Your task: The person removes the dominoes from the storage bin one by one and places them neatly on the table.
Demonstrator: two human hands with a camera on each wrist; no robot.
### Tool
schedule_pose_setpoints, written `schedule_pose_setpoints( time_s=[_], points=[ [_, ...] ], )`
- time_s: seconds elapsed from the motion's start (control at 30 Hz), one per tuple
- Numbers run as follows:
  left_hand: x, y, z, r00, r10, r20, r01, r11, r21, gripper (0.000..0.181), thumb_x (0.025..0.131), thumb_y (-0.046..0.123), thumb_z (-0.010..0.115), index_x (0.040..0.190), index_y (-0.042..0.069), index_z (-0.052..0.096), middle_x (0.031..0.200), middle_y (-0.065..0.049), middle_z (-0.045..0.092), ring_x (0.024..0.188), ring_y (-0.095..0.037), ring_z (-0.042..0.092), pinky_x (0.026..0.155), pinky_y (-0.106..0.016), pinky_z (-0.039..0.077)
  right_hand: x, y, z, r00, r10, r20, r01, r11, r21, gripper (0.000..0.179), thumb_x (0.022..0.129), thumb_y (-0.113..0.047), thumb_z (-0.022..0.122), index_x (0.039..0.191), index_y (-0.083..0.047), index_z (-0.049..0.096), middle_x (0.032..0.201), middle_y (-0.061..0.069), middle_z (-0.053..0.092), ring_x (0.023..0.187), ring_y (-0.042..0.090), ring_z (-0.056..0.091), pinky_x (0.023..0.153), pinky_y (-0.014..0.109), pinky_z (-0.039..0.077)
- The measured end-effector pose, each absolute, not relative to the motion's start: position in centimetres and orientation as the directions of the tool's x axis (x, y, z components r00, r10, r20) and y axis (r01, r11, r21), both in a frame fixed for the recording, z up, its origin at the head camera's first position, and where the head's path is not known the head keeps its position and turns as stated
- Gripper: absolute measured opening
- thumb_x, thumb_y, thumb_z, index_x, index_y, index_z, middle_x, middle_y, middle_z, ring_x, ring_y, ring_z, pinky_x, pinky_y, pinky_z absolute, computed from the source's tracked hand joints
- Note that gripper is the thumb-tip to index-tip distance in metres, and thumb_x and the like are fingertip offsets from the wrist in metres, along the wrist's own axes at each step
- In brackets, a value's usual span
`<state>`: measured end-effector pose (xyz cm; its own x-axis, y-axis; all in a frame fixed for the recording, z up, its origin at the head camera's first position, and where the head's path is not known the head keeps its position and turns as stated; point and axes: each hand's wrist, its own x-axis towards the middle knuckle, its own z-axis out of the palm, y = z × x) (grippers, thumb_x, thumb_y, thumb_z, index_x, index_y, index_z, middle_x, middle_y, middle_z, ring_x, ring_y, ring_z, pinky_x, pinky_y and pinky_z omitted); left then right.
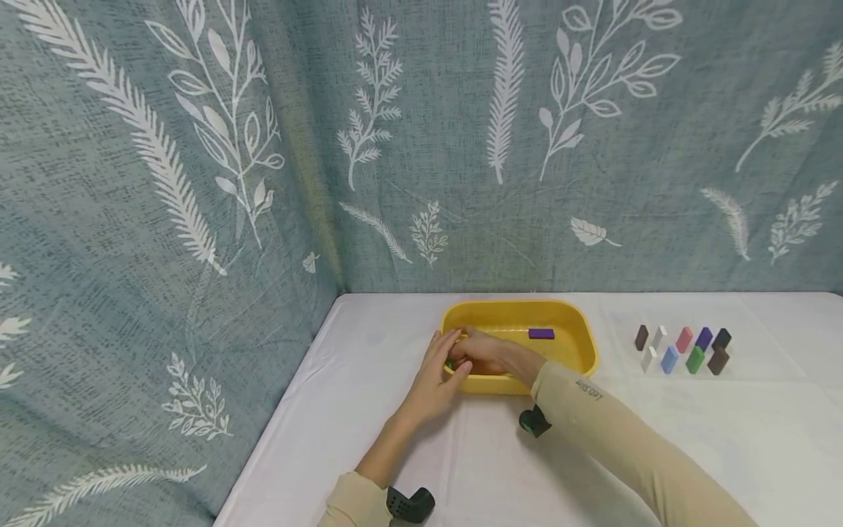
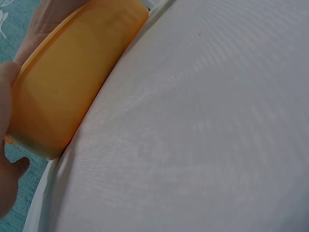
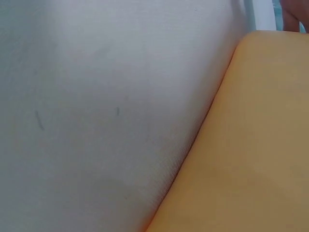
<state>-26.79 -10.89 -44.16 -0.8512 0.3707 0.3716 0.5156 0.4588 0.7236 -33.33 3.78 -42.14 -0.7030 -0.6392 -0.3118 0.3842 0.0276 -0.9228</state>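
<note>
A yellow plastic tub (image 1: 516, 385) stands on the white-covered table, its outer wall (image 2: 63, 92) filling much of the left wrist view's upper left. My left hand (image 1: 428, 384) is at the tub's left end, fingers extended along the rim and thumb apart at the near corner. My right hand (image 1: 484, 350) reaches over the near side into the tub, fingers bent down toward the left end. A small green piece (image 1: 449, 363) shows between the two hands; whether the right fingertips pinch it I cannot tell. Inside, a flat purple block (image 1: 541, 334) lies near the far wall.
Right of the tub, several small blocks stand on end in two rows, among them a pink block (image 1: 684, 339), a blue block (image 1: 669, 359) and a green block (image 1: 695, 359). A patterned blue-green curtain (image 1: 461, 241) hangs behind the table and along its left side.
</note>
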Motion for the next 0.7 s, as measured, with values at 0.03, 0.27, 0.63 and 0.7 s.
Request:
schedule_pose_setpoints(
  time_s=[0.03, 0.27, 0.63, 0.7],
  points=[
    [-26.8, -10.9, -44.2, -0.85, 0.37, 0.375, 0.518, 0.457, 0.723, 0.058, 0.098, 0.032, 0.052, 0.147, 0.006, 0.034, 0.15, -0.02, 0.03, 0.142, -0.036, 0.008, 0.11, -0.057, 0.014, -33.3, 3.8, -42.1, -0.704, -0.641, -0.306, 0.376, 0.028, -0.926, 0.076, 0.084, 0.007, 0.047, 0.144, -0.001, 0.0, 0.065, 0.001, 0.039, 0.054, 0.01, 0.034, 0.056, 0.023, 0.032],
    [-26.7, -10.6, -44.2, -0.845, 0.382, 0.373, 0.523, 0.455, 0.721, 0.058, 0.099, 0.032, 0.052, 0.146, 0.004, 0.034, 0.15, -0.02, 0.03, 0.142, -0.04, 0.008, 0.109, -0.059, 0.015, -32.9, 4.3, -41.9, -0.735, -0.601, -0.314, 0.386, 0.01, -0.922, 0.079, 0.085, 0.007, 0.049, 0.146, -0.002, 0.0, 0.068, 0.002, 0.041, 0.056, 0.01, 0.036, 0.057, 0.022, 0.035],
    [-26.6, -10.7, -44.0, -0.864, 0.365, 0.347, 0.493, 0.471, 0.731, 0.06, 0.099, 0.036, 0.049, 0.148, 0.006, 0.031, 0.152, -0.017, 0.027, 0.142, -0.036, 0.007, 0.109, -0.059, 0.014, -33.4, 7.8, -39.1, -0.838, -0.448, -0.311, 0.305, 0.088, -0.948, 0.079, 0.089, 0.0, 0.054, 0.152, -0.009, 0.007, 0.099, 0.016, 0.05, 0.073, 0.018, 0.054, 0.076, 0.033, 0.053],
    [-26.5, -10.8, -44.0, -0.87, 0.355, 0.342, 0.484, 0.479, 0.733, 0.06, 0.099, 0.036, 0.05, 0.148, 0.007, 0.031, 0.152, -0.016, 0.028, 0.143, -0.035, 0.007, 0.11, -0.057, 0.013, -33.5, 8.8, -38.5, -0.846, -0.441, -0.3, 0.295, 0.082, -0.952, 0.078, 0.091, -0.001, 0.053, 0.152, -0.011, 0.006, 0.116, 0.022, 0.046, 0.086, 0.024, 0.057, 0.082, 0.037, 0.052]
  ],
)
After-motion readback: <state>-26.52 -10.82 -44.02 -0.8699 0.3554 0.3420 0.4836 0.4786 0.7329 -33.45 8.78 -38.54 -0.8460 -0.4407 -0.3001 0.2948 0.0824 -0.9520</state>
